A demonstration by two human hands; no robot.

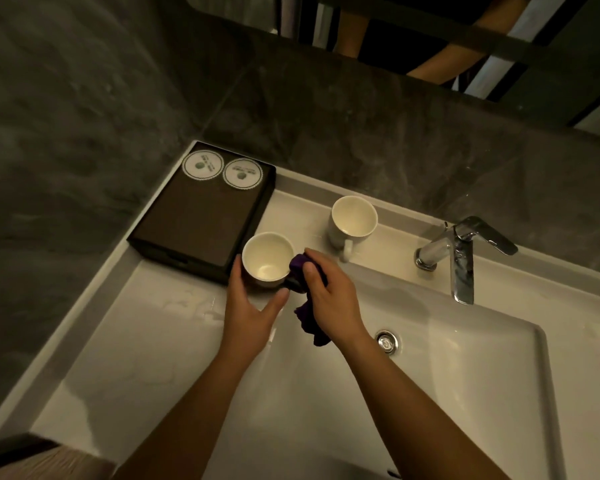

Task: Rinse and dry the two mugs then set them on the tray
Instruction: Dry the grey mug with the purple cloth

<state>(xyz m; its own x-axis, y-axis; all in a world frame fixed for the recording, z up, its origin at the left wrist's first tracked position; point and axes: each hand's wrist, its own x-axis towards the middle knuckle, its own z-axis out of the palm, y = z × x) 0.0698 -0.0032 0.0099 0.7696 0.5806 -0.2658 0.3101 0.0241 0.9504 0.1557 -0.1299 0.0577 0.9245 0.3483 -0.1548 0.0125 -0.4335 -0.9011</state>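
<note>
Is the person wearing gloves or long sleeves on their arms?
No gloves. The left hand and the right hand are bare, and no rings show. The left forearm and the right forearm are bare too, with no sleeve, watch or bracelet showing down to the picture's edge.

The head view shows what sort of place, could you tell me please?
Probably a hotel bathroom: a white sink with a chrome tap, a mirror above it, and a dark tray holding two paper coasters.
</note>
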